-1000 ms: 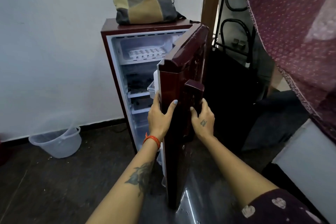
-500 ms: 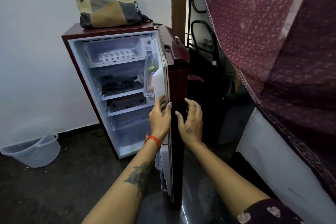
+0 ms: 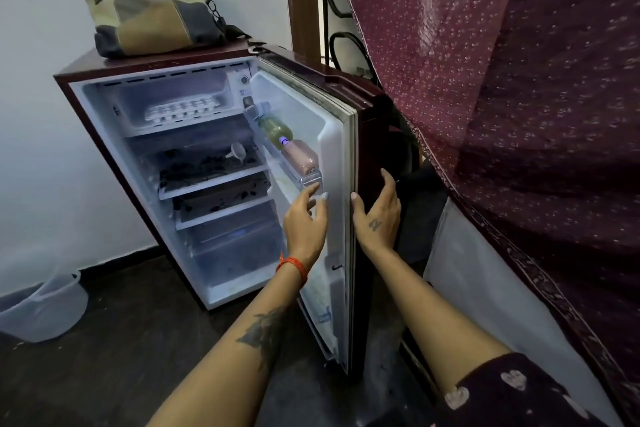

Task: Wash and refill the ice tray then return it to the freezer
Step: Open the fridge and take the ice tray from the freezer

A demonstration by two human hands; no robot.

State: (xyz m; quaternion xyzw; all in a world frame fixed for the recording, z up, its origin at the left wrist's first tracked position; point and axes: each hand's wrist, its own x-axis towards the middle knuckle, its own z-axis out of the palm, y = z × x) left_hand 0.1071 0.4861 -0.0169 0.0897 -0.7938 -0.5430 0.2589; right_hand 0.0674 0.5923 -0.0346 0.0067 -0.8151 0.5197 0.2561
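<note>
Far left on the floor sits a clear bucket (image 3: 41, 308). Right of it, the fridge (image 3: 79, 121) stands open, the ice tray (image 3: 181, 110) in its top freezer shelf. The left hand (image 3: 304, 218) reaches inside the door (image 3: 346, 184), fingers loose, holding nothing. The right hand (image 3: 377, 215) rests spread on the door's outer face.
</note>
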